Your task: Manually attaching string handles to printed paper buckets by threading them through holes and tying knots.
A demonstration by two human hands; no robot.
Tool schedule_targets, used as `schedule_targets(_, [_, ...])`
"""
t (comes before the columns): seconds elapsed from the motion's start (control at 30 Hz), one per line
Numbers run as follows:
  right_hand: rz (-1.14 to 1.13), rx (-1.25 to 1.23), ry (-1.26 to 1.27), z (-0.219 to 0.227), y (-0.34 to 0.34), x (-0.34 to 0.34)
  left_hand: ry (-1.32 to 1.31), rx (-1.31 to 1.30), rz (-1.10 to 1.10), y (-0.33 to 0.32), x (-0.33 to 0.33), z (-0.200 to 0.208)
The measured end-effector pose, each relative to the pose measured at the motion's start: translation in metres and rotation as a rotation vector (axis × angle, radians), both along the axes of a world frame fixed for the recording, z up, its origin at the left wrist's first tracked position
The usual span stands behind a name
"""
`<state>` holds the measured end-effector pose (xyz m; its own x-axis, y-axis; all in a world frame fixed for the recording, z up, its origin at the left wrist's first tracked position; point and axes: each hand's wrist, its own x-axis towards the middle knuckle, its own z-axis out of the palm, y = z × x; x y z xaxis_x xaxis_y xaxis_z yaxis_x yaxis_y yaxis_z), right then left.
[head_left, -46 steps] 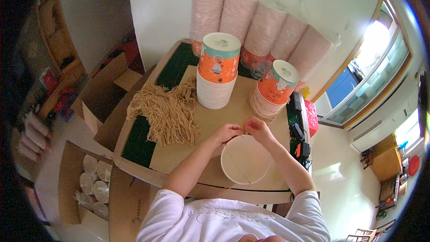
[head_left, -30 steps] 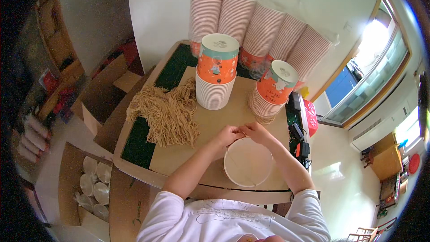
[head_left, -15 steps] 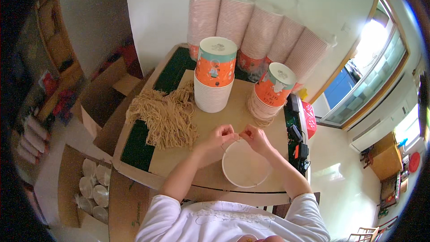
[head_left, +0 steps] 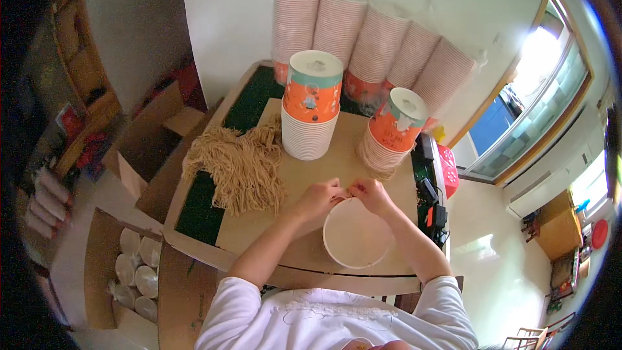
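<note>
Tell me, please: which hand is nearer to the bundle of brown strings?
Left. The left hand is right of the bundle of brown strings, not touching it; the right hand is farther right, beyond the left hand.

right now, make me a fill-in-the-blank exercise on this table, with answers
The ____ hand is nearer the tan, stringy cord bundle.
The round white paper tub is ____ the forearms.
By the white wall stand ____ tall plastic-wrapped paper-cup stacks.
Two unwrapped orange paper-cup stacks stand with open ends facing ____.

left; between; five; down
</note>
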<state>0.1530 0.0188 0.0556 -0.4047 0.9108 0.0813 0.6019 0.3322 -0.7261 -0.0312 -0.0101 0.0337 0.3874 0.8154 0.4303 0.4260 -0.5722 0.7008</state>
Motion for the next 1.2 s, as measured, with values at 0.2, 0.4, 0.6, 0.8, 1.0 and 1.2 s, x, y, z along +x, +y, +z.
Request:
schedule_targets(0.2, [-0.005,-0.009,-0.043,-0.005,0.003,0.002,-0.038,0.029,-0.004,0.004,0.005,-0.017])
schedule_targets(0.4, [0.017,-0.086,-0.085,-0.007,0.008,0.004,-0.498,-0.493,-0.129,-0.002,0.016,-0.036])
schedule_targets(0.6, [0.029,-0.214,-0.098,-0.016,0.015,0.01,-0.136,-0.085,-0.012,-0.004,0.01,-0.035])
schedule_targets(0.8, [0.059,-0.098,-0.189,-0.02,0.018,0.008,-0.017,-0.008,0.002,-0.003,0.012,-0.03])
schedule_targets(1.0, [0.027,-0.095,-0.136,-0.009,0.005,0.003,-0.761,-0.806,-0.09,0.003,0.018,-0.05])
schedule_targets(1.2, [-0.059,-0.02,-0.119,0.014,-0.017,-0.007,-0.887,-1.122,-0.164,0.007,0.011,-0.043])
